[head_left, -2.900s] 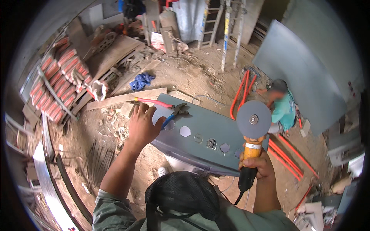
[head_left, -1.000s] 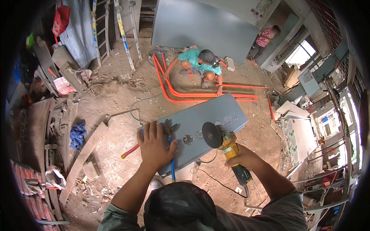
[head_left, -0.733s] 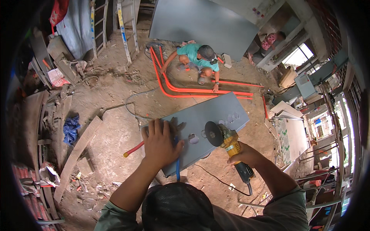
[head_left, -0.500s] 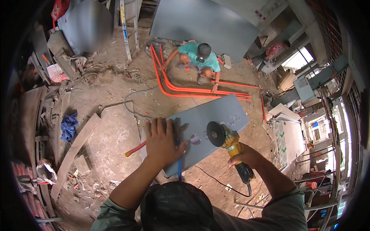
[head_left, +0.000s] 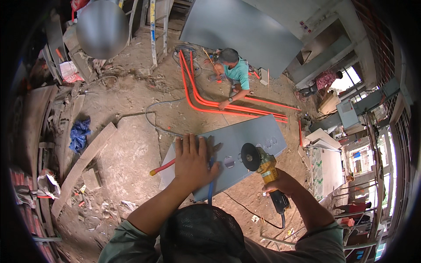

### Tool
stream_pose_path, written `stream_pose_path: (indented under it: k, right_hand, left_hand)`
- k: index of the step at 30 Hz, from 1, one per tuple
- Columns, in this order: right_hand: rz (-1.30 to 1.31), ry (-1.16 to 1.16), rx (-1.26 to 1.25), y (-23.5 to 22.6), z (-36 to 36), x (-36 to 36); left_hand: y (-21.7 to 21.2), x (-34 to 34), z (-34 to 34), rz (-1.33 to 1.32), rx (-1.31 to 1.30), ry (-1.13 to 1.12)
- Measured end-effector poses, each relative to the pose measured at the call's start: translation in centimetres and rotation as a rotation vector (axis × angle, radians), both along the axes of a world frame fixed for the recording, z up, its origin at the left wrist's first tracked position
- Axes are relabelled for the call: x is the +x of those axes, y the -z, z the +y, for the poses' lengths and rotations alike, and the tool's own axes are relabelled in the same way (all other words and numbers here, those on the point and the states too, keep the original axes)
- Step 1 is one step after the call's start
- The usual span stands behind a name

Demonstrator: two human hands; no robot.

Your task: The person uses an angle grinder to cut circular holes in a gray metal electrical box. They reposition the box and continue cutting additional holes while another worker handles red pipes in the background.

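Note:
My right hand (head_left: 282, 183) is wrapped round a yellow and black angle grinder (head_left: 268, 174). Its dark disc (head_left: 250, 157) hovers above or rests at the surface of a grey metal panel (head_left: 245, 131); I cannot tell if they touch. The panel has a cut round hole and several circles marked along it. My left hand (head_left: 192, 163) lies on the panel's left part with its fingers stretched out. From beneath it stick out a red bar (head_left: 164, 167) with a yellow end and a blue bar (head_left: 211, 191); where they meet is hidden.
Beyond the panel, a co-worker in a teal shirt (head_left: 239, 71) crouches by bent orange pipes (head_left: 206, 103). The grinder's black cord (head_left: 247, 212) trails over the dirt floor. A ladder (head_left: 153, 35) stands far left, near a big grey sheet (head_left: 237, 26). A curved board (head_left: 85, 164) lies left.
The view has shifted slightly, and the panel, hands and grinder appear a little lower and to the right. The co-worker has turned and leans further over the pipes. My grips look unchanged.

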State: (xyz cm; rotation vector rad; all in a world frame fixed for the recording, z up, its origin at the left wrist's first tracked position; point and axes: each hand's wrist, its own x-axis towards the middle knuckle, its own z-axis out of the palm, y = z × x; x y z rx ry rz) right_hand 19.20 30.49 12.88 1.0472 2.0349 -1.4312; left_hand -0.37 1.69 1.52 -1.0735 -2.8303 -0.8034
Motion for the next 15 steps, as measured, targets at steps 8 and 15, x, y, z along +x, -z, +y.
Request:
stream_pose_path:
  k: [8, 15]
  right_hand:
    - [-0.016, -0.012, 0.042, 0.3, 0.0, -0.1]
    - [-0.025, -0.006, 0.011, 0.9, 0.5, -0.1]
  left_hand:
    - [0.3, 0.0, -0.4, -0.001, 0.008, 0.003]
    - [0.8, 0.2, -0.4, 0.007, 0.072, 0.011]
